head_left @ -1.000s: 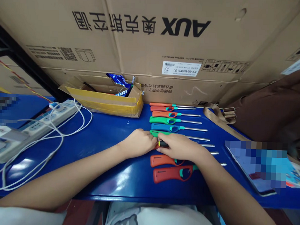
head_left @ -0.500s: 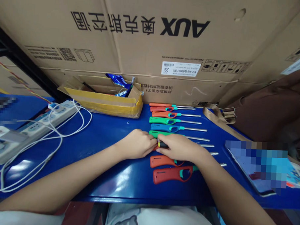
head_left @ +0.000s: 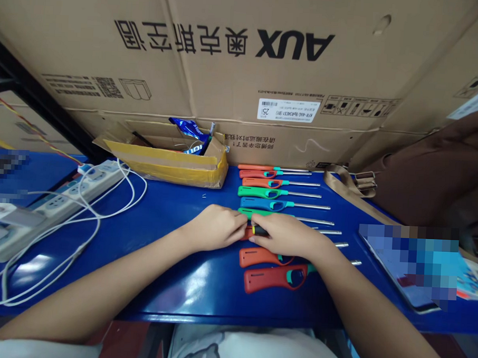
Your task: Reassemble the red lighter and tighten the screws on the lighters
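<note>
A row of long-nosed lighters lies on the blue table [head_left: 174, 208], handles left, metal tubes right. The far ones are orange, red, green [head_left: 262, 192] and blue [head_left: 267, 204]; the two nearest are red [head_left: 272, 276]. My left hand [head_left: 217, 228] is closed at the handle end of a red lighter in the middle of the row. My right hand [head_left: 286, 235] is closed over the same lighter and grips a small black tool with a yellow tip [head_left: 259, 230], its tip at the handle end. Most of that lighter is hidden under my hands.
A taped open carton [head_left: 164, 162] with a blue packet stands at the back left. A white power strip [head_left: 84, 185] and loose white cables lie at the left. Big cardboard boxes [head_left: 236, 68] wall the back. A brown bag [head_left: 433, 171] and strap sit right.
</note>
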A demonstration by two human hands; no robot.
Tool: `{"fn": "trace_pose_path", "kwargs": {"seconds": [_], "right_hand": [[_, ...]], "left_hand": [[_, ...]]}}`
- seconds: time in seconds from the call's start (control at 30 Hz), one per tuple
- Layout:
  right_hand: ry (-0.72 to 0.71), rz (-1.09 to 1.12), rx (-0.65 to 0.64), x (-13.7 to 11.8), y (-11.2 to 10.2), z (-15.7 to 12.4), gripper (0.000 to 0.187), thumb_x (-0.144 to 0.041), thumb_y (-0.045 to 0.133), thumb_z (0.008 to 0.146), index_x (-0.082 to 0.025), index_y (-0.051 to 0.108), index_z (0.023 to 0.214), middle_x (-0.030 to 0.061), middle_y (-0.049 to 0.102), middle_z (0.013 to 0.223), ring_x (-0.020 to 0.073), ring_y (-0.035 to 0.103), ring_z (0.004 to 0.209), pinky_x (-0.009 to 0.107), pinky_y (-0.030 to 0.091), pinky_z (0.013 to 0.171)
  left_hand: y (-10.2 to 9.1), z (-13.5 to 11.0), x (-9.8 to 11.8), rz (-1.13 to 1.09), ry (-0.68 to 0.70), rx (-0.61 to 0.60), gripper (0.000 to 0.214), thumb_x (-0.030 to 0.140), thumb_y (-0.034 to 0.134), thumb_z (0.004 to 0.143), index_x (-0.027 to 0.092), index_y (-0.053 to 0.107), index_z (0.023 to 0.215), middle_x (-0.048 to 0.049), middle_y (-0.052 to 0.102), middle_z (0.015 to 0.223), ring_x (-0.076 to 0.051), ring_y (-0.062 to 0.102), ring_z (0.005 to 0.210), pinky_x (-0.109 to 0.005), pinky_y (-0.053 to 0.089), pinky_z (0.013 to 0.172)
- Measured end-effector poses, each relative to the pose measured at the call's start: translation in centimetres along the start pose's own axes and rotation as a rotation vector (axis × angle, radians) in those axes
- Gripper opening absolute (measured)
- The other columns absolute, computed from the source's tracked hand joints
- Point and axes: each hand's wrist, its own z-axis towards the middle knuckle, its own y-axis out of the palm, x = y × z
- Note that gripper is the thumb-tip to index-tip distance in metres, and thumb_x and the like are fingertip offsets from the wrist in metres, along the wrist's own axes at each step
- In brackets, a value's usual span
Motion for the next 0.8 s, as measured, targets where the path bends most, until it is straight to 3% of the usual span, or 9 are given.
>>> {"fn": "trace_pose_path", "kwargs": {"seconds": [0.13,0.23,0.37,0.5,0.8], "right_hand": [[0.001,0.022,0.005,0.2,0.1,0.0,0.018,-0.038,0.054,0.095,-0.02,0.057,0.096,0.0043,0.068,0.085,0.0182,0.058,0.071,0.028,0.027,0.056],[0.021,0.04,0.0,0.3,0.2,0.1,0.019,-0.04,0.054,0.095,-0.022,0.054,0.09,0.0016,0.066,0.079,0.0159,0.054,0.066,0.027,0.024,0.054],[0.041,0.054,0.001,0.3,0.3,0.1,0.021,-0.042,0.055,0.094,-0.023,0.051,0.086,0.0001,0.064,0.077,0.0148,0.052,0.064,0.026,0.024,0.054],[0.052,0.064,0.006,0.3,0.4,0.1,0.021,-0.041,0.055,0.094,-0.023,0.049,0.084,-0.0007,0.063,0.075,0.0147,0.051,0.063,0.026,0.024,0.054],[0.077,0.074,-0.009,-0.2,0.0,0.0,0.019,-0.04,0.054,0.095,-0.023,0.05,0.086,0.0,0.064,0.078,0.0157,0.054,0.066,0.026,0.025,0.055]], "left_hand": [[-1.0,-1.2,-2.6,-0.116,-0.15,0.12,0.024,0.029,0.04,0.103,0.019,0.061,0.095,-0.0029,0.068,0.09,-0.017,0.065,0.079,-0.026,0.046,0.067],[-0.8,-2.8,-5.7,-0.18,-0.234,0.222,0.023,0.034,0.047,0.101,0.02,0.066,0.101,-0.0037,0.069,0.1,-0.017,0.066,0.089,-0.026,0.048,0.077],[-0.3,-4.6,-8.7,-0.086,-0.381,0.248,0.025,0.036,0.052,0.099,0.023,0.073,0.098,-0.0025,0.073,0.1,-0.018,0.069,0.091,-0.027,0.049,0.076],[-0.3,-5.2,-9.6,0.017,-0.47,0.194,0.023,0.033,0.055,0.096,0.025,0.076,0.099,-0.0003,0.075,0.103,-0.021,0.071,0.095,-0.029,0.051,0.076],[0.4,-5.1,-10.1,0.016,-0.484,0.118,0.021,0.029,0.058,0.095,0.027,0.078,0.103,0.0019,0.076,0.105,-0.021,0.071,0.101,-0.029,0.051,0.076]]}}
